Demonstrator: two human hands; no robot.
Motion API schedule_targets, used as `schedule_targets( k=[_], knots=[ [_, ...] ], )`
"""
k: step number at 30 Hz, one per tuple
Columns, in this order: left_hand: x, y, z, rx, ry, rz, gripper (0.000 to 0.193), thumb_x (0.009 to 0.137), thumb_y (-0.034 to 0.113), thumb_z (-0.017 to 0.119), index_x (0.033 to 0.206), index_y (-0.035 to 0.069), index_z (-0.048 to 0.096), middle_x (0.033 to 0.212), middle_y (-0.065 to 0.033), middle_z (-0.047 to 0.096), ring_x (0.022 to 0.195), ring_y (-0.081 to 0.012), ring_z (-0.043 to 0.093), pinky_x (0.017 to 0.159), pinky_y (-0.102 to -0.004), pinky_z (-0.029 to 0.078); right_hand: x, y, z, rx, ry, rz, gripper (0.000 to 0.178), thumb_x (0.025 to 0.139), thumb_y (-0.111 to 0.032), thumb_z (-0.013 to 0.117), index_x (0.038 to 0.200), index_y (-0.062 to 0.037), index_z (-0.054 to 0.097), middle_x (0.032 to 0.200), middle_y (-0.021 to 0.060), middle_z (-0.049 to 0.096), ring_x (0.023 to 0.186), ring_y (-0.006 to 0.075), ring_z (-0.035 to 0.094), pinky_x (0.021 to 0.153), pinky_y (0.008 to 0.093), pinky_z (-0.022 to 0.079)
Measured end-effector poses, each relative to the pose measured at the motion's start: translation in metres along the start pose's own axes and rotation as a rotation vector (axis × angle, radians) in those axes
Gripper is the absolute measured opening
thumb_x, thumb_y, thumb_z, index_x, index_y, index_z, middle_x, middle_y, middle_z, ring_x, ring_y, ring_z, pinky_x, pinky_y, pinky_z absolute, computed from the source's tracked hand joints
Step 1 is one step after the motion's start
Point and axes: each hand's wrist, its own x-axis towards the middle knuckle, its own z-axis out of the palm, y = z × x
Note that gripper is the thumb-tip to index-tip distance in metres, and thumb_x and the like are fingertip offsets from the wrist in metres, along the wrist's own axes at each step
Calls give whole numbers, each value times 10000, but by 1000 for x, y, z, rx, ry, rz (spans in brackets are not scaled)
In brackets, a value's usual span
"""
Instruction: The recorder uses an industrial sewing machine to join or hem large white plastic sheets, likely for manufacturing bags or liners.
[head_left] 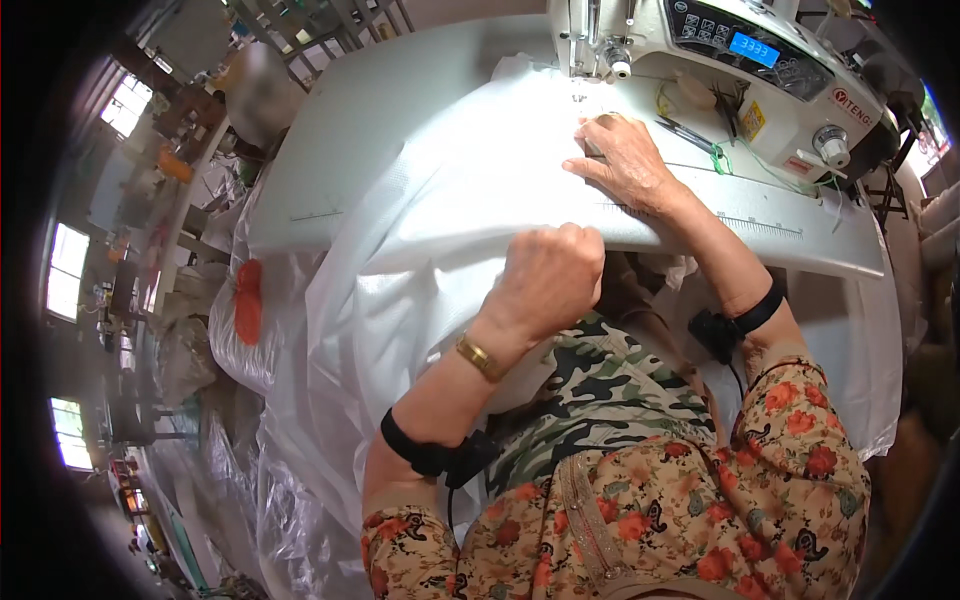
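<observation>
Mostly leftward: white fabric point(430, 200)

Nearest the body, the left hand point(553, 275) is clenching, apparently around the fabric's edge, fingertips hidden. The fabric is spreading left of both hands, its length running up to the presser foot point(579, 98). The right hand point(625, 160), nearer that foot, is lying thumb and fingers apart; glare is obscuring the cloth there.

The left hand point(550, 275) is clenched near centre (knuckles upward). The right hand point(628, 160) is held higher, thumb parted.
</observation>
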Motion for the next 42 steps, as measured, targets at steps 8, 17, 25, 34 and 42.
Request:
schedule_targets(
  k=[8,17,25,34,42],
  knots=[
    [61,-24,20,102,-35,-65,133,758,90,587,667,9,640,652,-189,647,632,-339,670,612,-431,533,-1,2,12,113,116,39,282,892,-298,561,975,-43,647,993,147,632,1012,325,551,889,430,391],
    [94,-47,24,46,-9,-222,132,736,94,582,762,5,677,717,-211,657,695,-360,670,665,-458,532,3,5,20,113,15,131,211,869,-124,510,1010,-34,638,1034,163,630,1039,349,535,894,452,396],
    [-80,42,-14,-478,95,-89,438,871,91,632,1285,-18,540,1345,-249,508,1168,-387,541,973,-410,439,-34,-17,3,401,240,64,366,921,-123,494,1258,12,538,1190,240,592,1093,370,568,930,408,444],
    [-377,105,69,14,539,-900,409,904,122,610,1252,-66,506,1112,-238,616,1174,-351,529,916,-413,480,-172,-90,66,1235,-42,484,412,899,-145,650,1259,0,512,1129,97,577,1045,163,554,883,299,471],
    [-491,80,40,-710,173,-1311,451,879,213,666,1201,-58,504,1033,-251,631,1034,-392,595,896,-478,485,-170,-109,119,1258,-394,485,365,930,-345,617,933,15,674,787,-21,601,750,69,524,656,268,444]
  ],
)
